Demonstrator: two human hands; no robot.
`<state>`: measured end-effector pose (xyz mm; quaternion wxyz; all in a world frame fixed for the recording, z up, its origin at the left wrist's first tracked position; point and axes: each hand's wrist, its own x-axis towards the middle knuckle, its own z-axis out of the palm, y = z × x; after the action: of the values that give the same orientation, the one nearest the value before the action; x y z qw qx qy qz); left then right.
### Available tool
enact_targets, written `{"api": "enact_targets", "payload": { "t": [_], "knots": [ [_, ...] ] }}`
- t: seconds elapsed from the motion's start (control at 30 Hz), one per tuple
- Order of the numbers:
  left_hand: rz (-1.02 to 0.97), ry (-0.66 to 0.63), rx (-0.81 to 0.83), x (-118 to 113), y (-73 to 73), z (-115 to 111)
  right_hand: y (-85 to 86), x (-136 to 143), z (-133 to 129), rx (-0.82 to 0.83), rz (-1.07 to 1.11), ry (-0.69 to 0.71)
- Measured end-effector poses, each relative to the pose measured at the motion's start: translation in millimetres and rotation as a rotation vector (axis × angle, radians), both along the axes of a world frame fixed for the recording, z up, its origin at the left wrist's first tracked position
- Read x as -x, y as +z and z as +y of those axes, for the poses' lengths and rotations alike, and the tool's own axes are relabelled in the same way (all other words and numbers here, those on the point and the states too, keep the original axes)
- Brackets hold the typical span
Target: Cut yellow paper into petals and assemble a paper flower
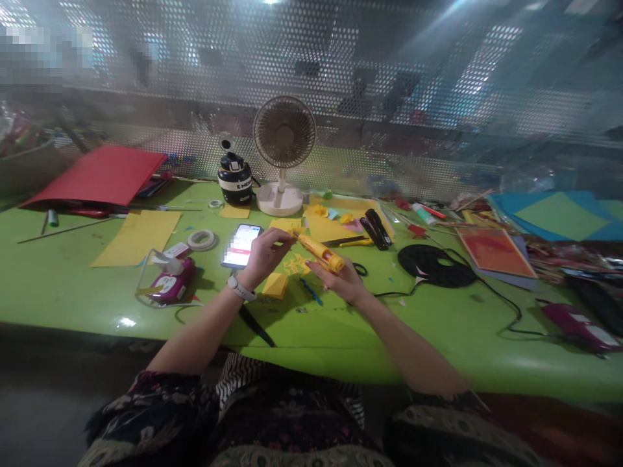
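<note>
Grips a yellow tool (325,253) in the right hand (344,281), with curled fingers and thumb about its smooth, rounded body. Tilts it, thick end toward the right palm and narrow tip toward the left hand (267,251). Pinches with that left hand, between thumb and fingertips, a small yellow scrap (294,232) right at the tip, probably paper but too blurred to be sure. Holds both just above the glossy green table (438,344), between the phone (240,248) and the stapler (376,229).

Has beneath the tool some crinkled yellow strips (296,264); nearer, a squarish yellow pad (276,285) and a twisted blue strip (311,292). Wears a pale watch (241,289) on the left wrist.

Has to the left a flat ring of white tape (193,241), then a thin yellow sheet (139,240) and, beyond, a broad, smooth red sheet (102,175). Faces a round, caged fan (285,133) before a screen (195,71) dotted with small holes. Has beside the fan a squat, dark flask (235,183) with a pale band, opaque, contents hidden. Has on the right a flat black disc (421,266), an orange card (496,251) and overlapping blue sheets (503,207) topped by green paper (559,217).
</note>
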<state>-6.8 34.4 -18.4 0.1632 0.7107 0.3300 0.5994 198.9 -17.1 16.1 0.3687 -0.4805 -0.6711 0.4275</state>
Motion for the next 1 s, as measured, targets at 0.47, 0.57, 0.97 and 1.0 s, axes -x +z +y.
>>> {"api": "enact_targets", "payload": {
  "t": [0.47,0.57,0.97,1.0],
  "knots": [
    [-0.015,0.006,0.014,-0.7,0.9,0.0,4.1,1.6,-1.4,0.001,0.001,-0.007],
    [-0.012,-0.006,0.015,0.0,-1.0,1.0,4.0,1.5,-1.3,-0.003,-0.011,-0.007],
    [0.139,0.035,-0.078,3.1,-0.6,-0.5,-1.3,-2.3,2.2,-0.061,-0.074,0.028],
    [0.133,0.031,-0.072,3.1,-0.6,-0.2,-1.5,-2.3,2.6,-0.057,-0.08,0.032]
  ]
}}
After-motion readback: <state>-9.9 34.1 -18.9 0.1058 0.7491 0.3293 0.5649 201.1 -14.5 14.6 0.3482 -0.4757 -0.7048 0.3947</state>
